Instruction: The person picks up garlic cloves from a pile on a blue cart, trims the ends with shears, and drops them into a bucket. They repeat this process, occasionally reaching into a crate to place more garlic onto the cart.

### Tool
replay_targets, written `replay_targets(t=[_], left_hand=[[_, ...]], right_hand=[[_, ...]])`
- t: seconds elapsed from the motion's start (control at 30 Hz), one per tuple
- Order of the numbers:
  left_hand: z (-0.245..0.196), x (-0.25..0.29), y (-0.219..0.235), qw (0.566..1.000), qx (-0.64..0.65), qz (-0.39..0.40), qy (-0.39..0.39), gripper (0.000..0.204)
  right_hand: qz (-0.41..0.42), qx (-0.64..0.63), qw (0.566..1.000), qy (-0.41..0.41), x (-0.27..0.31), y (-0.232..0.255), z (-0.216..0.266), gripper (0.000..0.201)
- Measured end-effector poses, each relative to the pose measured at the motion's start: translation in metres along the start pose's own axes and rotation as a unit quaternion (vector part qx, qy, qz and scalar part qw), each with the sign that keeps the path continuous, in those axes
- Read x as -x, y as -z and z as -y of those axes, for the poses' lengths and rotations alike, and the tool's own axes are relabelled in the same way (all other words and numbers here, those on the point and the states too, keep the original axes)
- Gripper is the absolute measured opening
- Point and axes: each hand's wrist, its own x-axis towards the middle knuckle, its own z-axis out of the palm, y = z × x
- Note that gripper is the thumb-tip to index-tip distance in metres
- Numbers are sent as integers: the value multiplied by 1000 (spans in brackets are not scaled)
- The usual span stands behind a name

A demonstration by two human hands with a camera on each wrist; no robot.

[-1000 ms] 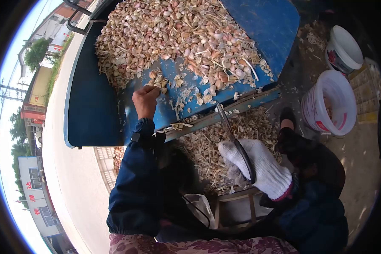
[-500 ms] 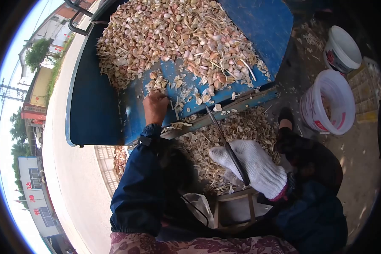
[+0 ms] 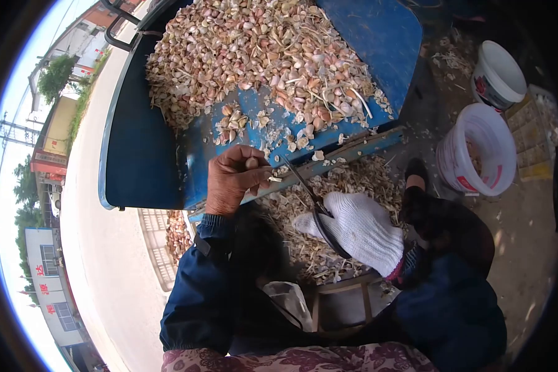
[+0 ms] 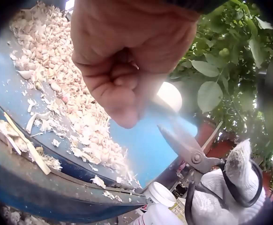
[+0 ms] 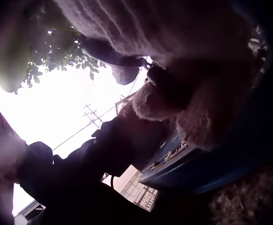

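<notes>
A blue cart bed (image 3: 139, 155) fills the upper part of the head view, tilted toward the person, and carries a broad heap of garlic cloves (image 3: 254, 56) with dry stalks mixed through it. A few loose cloves lie on the bare blue metal just below the heap's edge. Under the bed's lower rim, a layer of papery trimmings (image 3: 353, 180) covers the ground in front of the person's knees. Two white buckets stand to the right: the nearer bucket (image 3: 477, 149) lies tipped with its mouth facing the camera, and the farther bucket (image 3: 499, 74) sits beyond it, near the frame edge.

The right hand (image 3: 353, 229), in a white knitted glove, grips the black loop handles of a pair of scissors (image 3: 310, 201); the blades are parted and point up-left toward the other hand. The left hand (image 3: 232, 180) is bare and clenched around a single garlic clove (image 3: 252, 163), pinched between thumb and curled fingers at the cart bed's lower rim. The scissor tips are just beside that clove; the left wrist view shows the open blades close under the fist, with a gap between them.
</notes>
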Motion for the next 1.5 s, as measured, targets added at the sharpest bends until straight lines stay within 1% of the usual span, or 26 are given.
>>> replay_targets(t=[0.03, 0.1, 0.17, 0.23, 0.27, 0.33, 0.37, 0.43, 0.57, 0.63, 0.67, 0.73, 0.77, 0.83, 0.93, 1.07, 1.17, 1.23, 1.27, 1.33, 1.37, 1.4, 1.43, 1.47, 1.5], left_hand=[[-1, 3, -1, 1000, 2, 0, 1, 21], [-2, 9, -2, 999, 39, 29, -15, 20], [-5, 11, -3, 999, 43, 30, -12, 19], [-4, 12, -3, 996, 77, 42, -17, 20], [-5, 12, -2, 996, 78, 42, -17, 20], [-6, 11, 0, 990, 130, 40, -26, 22], [-6, 11, -1, 990, 130, 39, -25, 22], [-6, 12, -3, 986, 165, 18, -7, 23], [-6, 12, -3, 989, 151, 9, -1, 23], [-6, 12, -2, 996, 93, 5, 15, 25], [-8, 13, -4, 996, 93, 6, 16, 25], [-14, 15, -12, 999, 49, -4, 15, 27], [-16, 16, -14, 999, 49, -3, 16, 27], [-19, 18, -17, 998, 51, -3, 23, 27], [-22, 17, -17, 998, 50, 11, 31, 26], [-22, 16, -18, 998, 45, 13, 36, 27], [-21, 16, -18, 998, 35, 14, 41, 27], [-14, 16, -16, 995, 81, 30, 59, 29], [-10, 16, -17, 994, 82, 30, 59, 29], [-3, 18, -18, 991, 102, 33, 75, 31], [-1, 18, -19, 992, 100, 32, 74, 31], [1, 18, -19, 988, 127, 34, 85, 32], [3, 18, -18, 983, 154, 36, 97, 33], [5, 18, -16, 983, 145, 50, 98, 32], [3, 17, -16, 984, 143, 50, 97, 32]], right_hand=[[7, 5, 1000, 10, 2, -2, 0, 56], [12, 28, 999, 21, 6, -4, 2, 60], [17, 50, 998, 33, 7, -5, 4, 63], [32, 21, 999, 5, 5, -6, 5, 59], [32, 22, 999, 5, 5, -4, 7, 59], [51, -31, 998, -4, 6, 0, 11, 61], [51, -31, 998, -4, 5, 0, 12, 61], [70, -46, 996, -16, 6, -2, 10, 63], [58, -28, 998, -8, 9, -3, 10, 61], [20, 32, 999, 19, 9, 6, 16, 61], [20, 31, 999, 18, 9, 6, 14, 61], [-46, 111, 990, 70, 9, 7, 10, 58], [-46, 111, 990, 70, 9, 8, 10, 58], [-35, 160, 984, 64, 9, 12, 12, 56], [-17, 158, 986, 47, 7, 16, 11, 61], [-20, 176, 983, 50, 8, 19, 7, 59], [-23, 154, 986, 52, 8, 20, 7, 58], [-13, 66, 996, 63, 9, 17, 1, 57], [-12, 66, 996, 63, 10, 10, -4, 57], [35, -47, 998, 28, 9, 1, -3, 57], [35, -48, 998, 30, 11, 0, -2, 57], [116, -305, 935, -141, 13, -1, -1, 54], [189, -529, 772, -297, 14, -2, 1, 51], [206, -509, 776, -310, 17, -1, 2, 41], [207, -511, 776, -308, 17, 0, 5, 41]])
